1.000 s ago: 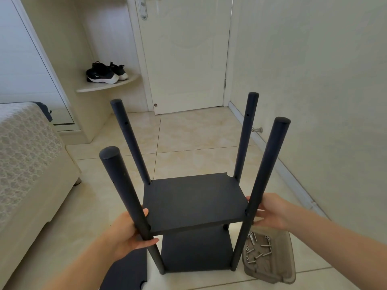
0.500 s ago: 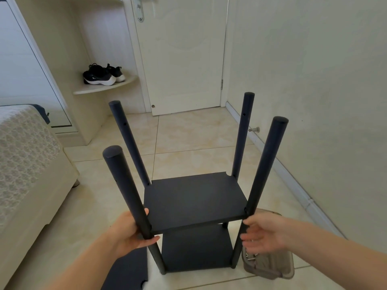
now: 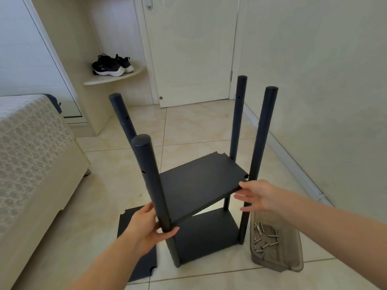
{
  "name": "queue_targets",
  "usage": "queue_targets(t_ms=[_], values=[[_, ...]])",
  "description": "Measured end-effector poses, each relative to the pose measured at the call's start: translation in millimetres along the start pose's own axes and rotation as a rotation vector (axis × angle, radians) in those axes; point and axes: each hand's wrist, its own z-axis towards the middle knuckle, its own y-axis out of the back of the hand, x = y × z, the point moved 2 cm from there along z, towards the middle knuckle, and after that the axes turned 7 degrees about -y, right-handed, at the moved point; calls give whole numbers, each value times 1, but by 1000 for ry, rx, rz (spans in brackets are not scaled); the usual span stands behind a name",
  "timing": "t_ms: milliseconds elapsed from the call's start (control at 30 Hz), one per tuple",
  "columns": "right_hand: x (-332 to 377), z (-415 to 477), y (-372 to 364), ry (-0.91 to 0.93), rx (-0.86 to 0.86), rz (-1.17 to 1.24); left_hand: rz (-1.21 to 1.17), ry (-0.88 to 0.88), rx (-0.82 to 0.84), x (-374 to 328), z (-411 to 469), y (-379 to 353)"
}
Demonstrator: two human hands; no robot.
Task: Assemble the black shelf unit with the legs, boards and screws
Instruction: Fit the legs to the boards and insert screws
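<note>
Since the earlier frames the unit [image 3: 209,237] on the floor [image 3: 188,126] has turned, and its middle board [image 3: 201,181] now sits tilted, low at the near-left leg [image 3: 150,181]. The left hand [image 3: 146,227] grips that leg; the right hand [image 3: 259,197], fingers [image 3: 244,198] straight, touches the board's near-right corner. I judge the step is levelling this board; next its corners must meet the leg holes, then screws [image 3: 272,236].

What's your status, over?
Left hand grips near-left leg. Right hand open at middle board corner. Board tilted. Screw tray beside near-right leg.
</note>
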Motion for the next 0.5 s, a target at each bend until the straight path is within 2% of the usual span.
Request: queue_targets(t_ms=[200,500], values=[[43,13,-23,110,-23,-30,-234,20,-4,21,-18,-14],[50,33,-34,73,-6,-11,-300,40,1,38,-15,-21]])
